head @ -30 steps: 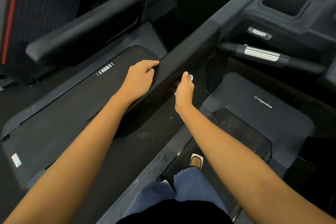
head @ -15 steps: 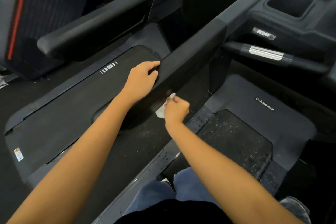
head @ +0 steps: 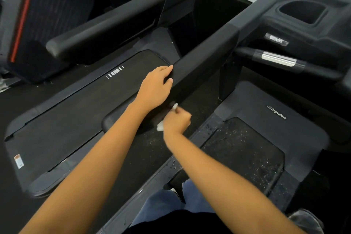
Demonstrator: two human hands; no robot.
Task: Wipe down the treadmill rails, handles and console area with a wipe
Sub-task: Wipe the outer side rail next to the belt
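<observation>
Jeans (head: 163,207) are cut off at the bottom edge. The right hand (head: 177,120) is fisted on a white wipe (head: 160,125); it's blurry, mostly buried in the curled fingers, and sits against the near end of the black rail (head: 205,59). The left hand (head: 154,89) grips the rail further up, fingers together over the top, thumb on the side. There's speckled dark floor (head: 144,150) between the two treadmills. The cup holder (head: 302,11) is too dark to see inside.
</observation>
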